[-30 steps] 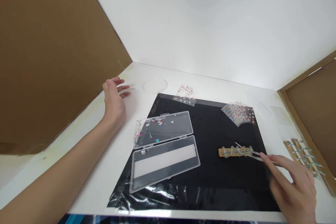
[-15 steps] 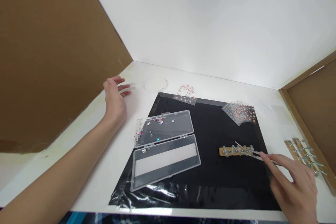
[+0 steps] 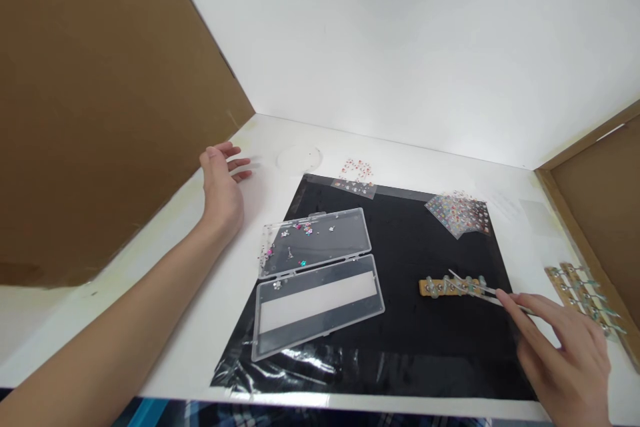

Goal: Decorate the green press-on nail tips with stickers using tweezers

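Observation:
My right hand (image 3: 560, 353) pinches thin metal tweezers (image 3: 475, 288) whose tips lie over a small wooden strip (image 3: 450, 287) that carries several pale green nail tips, on a black mat (image 3: 415, 247). My left hand (image 3: 221, 187) rests on the white table far to the left, near the brown cardboard wall, fingers stretched out and holding nothing. An open clear plastic case (image 3: 315, 277) lies between the hands; its far half holds several tiny coloured gems.
Sticker sheets (image 3: 459, 212) lie at the mat's far right, and a smaller sheet (image 3: 356, 177) at its far edge. A clear round disc (image 3: 299, 157) sits behind it. More wooden strips (image 3: 583, 297) lie at the right by a cardboard panel (image 3: 600, 200).
Both hands stay in place. Only the view has shifted slightly.

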Demonstrator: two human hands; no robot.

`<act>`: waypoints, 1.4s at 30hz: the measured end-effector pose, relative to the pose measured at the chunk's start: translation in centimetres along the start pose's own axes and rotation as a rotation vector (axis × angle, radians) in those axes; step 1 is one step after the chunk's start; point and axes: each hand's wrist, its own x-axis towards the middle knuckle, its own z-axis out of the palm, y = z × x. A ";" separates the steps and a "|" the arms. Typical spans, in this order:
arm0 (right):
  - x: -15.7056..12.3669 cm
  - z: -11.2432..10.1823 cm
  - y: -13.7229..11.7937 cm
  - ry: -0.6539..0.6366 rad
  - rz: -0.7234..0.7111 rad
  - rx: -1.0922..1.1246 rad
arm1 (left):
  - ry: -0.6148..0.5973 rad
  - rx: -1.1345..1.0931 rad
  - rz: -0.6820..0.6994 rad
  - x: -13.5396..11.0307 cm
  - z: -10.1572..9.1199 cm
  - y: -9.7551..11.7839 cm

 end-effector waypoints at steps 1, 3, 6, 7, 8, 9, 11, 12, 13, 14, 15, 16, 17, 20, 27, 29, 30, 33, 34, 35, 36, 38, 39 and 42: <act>0.0 0.0 -0.1 0.000 0.015 0.005 | 0.000 -0.001 -0.001 0.0 0.0 0.0; 0.2 -0.1 -0.2 0.005 0.029 0.010 | -0.002 -0.003 -0.003 0.1 0.0 0.0; 0.6 -0.3 -0.3 0.019 -0.002 -0.021 | -0.005 -0.003 -0.004 0.2 0.0 -0.1; 0.7 -0.3 -0.3 0.020 -0.015 -0.037 | -0.006 -0.003 -0.004 0.2 0.0 -0.2; 0.7 -0.4 -0.3 0.019 -0.024 -0.044 | -0.006 -0.003 -0.003 0.3 0.0 -0.2; 0.7 -0.4 -0.2 0.024 -0.019 -0.049 | -0.006 -0.003 -0.003 0.3 0.0 -0.2; 0.7 -0.4 -0.1 0.025 -0.018 -0.040 | -0.010 -0.003 -0.002 0.3 0.0 -0.2; 0.7 -0.3 0.0 0.024 -0.019 -0.034 | -0.011 -0.002 -0.002 0.2 -0.1 -0.1; 0.7 -0.3 0.0 0.023 -0.023 -0.029 | -0.013 -0.001 -0.002 0.2 -0.1 -0.1; 0.7 -0.3 0.0 0.025 -0.024 -0.028 | -0.015 0.000 -0.002 0.2 -0.1 -0.1; 0.7 -0.2 0.0 0.023 -0.028 -0.026 | -0.016 0.002 -0.001 0.2 -0.1 -0.1; 0.8 -0.2 0.0 0.019 -0.033 -0.024 | -0.017 0.003 0.000 0.2 -0.1 -0.1; 0.9 -0.2 0.0 0.019 -0.038 -0.025 | -0.019 0.004 0.001 0.1 -0.1 -0.1; 1.1 -0.2 0.0 0.010 -0.050 -0.032 | -0.019 0.006 0.002 0.0 -0.1 -0.1; 0.8 -0.3 0.1 -0.001 -0.057 -0.008 | -0.026 0.008 0.003 0.0 -0.1 0.0; 0.7 -0.2 0.3 0.001 -0.060 0.002 | -0.026 0.007 0.003 0.0 -0.1 0.1; 0.6 -0.2 0.4 -0.002 -0.059 0.013 | -0.027 0.006 0.002 0.0 -0.1 0.1; 0.4 0.0 0.5 -0.012 -0.030 0.053 | -0.028 0.006 0.002 0.0 -0.1 0.0; 0.3 0.1 0.5 -0.016 -0.004 0.067 | -0.029 0.006 0.002 0.0 -0.1 0.0; 0.2 0.3 0.5 -0.021 0.026 0.084 | -0.030 0.006 0.001 0.0 -0.2 0.0; 0.2 0.4 0.4 -0.024 0.060 0.100 | -0.030 0.007 0.002 0.0 -0.2 0.0; 0.1 0.7 0.2 -0.021 0.126 0.126 | -0.030 0.008 0.002 0.0 -0.2 -0.1; 0.1 0.8 0.2 -0.018 0.147 0.136 | -0.029 0.008 0.004 0.0 -0.2 -0.2; 0.2 1.1 0.5 -0.035 0.173 0.180 | -0.025 0.004 0.008 0.2 -0.2 -0.3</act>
